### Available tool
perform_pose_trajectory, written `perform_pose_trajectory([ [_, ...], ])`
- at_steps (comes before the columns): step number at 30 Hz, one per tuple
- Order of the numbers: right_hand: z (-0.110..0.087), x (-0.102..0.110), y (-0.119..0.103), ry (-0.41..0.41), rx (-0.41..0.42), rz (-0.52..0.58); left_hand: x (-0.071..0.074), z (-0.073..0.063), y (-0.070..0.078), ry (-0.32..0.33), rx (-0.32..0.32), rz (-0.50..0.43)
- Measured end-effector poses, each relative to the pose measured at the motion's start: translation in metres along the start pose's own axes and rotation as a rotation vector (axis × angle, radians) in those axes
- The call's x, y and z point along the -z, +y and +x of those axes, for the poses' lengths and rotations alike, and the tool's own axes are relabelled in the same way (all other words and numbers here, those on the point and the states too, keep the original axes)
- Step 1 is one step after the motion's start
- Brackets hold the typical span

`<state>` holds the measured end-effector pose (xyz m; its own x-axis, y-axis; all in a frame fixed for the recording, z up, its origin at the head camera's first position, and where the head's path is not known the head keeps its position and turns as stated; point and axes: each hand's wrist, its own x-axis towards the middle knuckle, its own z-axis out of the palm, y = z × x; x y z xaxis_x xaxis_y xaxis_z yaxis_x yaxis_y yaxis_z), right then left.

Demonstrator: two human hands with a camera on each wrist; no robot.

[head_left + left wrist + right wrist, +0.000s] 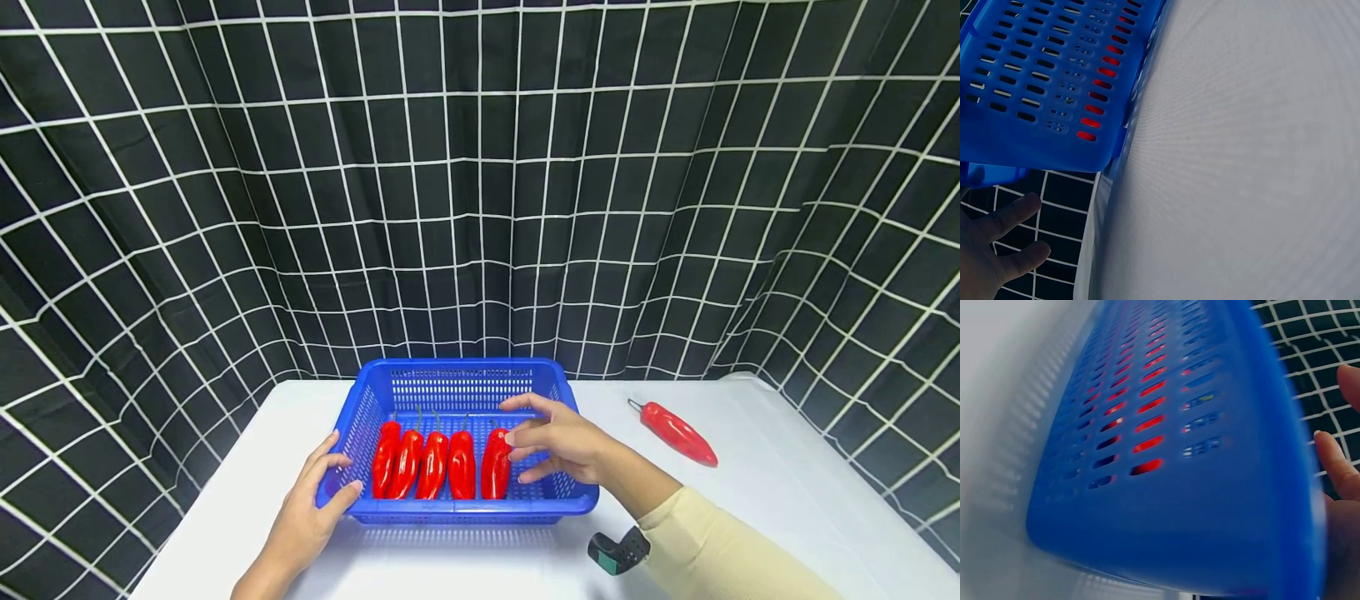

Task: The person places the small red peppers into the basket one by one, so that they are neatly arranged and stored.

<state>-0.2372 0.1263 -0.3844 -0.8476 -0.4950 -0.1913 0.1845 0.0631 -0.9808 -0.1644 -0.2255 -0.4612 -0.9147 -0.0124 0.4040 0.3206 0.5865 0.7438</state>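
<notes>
A blue plastic basket (468,506) sits on the white table with several red chili peppers (432,465) standing side by side in a row inside it. My right hand (558,442) is over the basket's right half with spread, loosely bent fingers and nothing in them. Just left of its fingertips is the rightmost pepper (496,465), set slightly apart from the others; whether they touch is unclear. At the basket's left front corner my left hand (315,500) rests on the rim, fingers apart. Through the slots in the right wrist view, red peppers (1149,424) show.
Another red chili pepper (678,433) with a green stem lies on the white table (630,467), right of the basket. A black strap-like device (618,552) is at my right wrist. Behind the table hangs a black curtain (480,208) with a white grid.
</notes>
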Motion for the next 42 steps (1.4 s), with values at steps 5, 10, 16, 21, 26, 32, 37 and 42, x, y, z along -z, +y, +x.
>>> perform_pose_trajectory([
  [5, -0.010, 0.004, -0.007, -0.011, 0.024, 0.037, 0.000, 0.000, 0.000, -0.003, 0.005, 0.004],
  [10, -0.021, 0.011, -0.015, -0.006, 0.042, 0.068, 0.000, 0.000, 0.001, -0.006, 0.010, 0.015],
  [16, -0.037, 0.019, -0.024, 0.010, 0.083, 0.053, 0.000, 0.000, 0.002, -0.005, 0.012, 0.014],
  [21, -0.049, 0.028, -0.033, 0.017, 0.121, 0.042, 0.000, 0.000, 0.001, 0.003, 0.001, 0.006],
  [26, -0.058, 0.041, -0.038, 0.023, 0.163, -0.002, -0.001, 0.000, 0.001, 0.012, -0.010, -0.003],
  [32, -0.068, 0.058, -0.042, 0.022, 0.208, -0.041, -0.002, 0.000, 0.001, 0.004, 0.005, -0.002],
  [37, -0.077, 0.070, -0.044, 0.041, 0.229, -0.059, -0.002, 0.000, 0.000, -0.007, 0.020, 0.007],
  [42, -0.083, 0.081, -0.044, 0.033, 0.259, -0.056, -0.001, -0.001, 0.001, -0.002, 0.017, 0.004],
])
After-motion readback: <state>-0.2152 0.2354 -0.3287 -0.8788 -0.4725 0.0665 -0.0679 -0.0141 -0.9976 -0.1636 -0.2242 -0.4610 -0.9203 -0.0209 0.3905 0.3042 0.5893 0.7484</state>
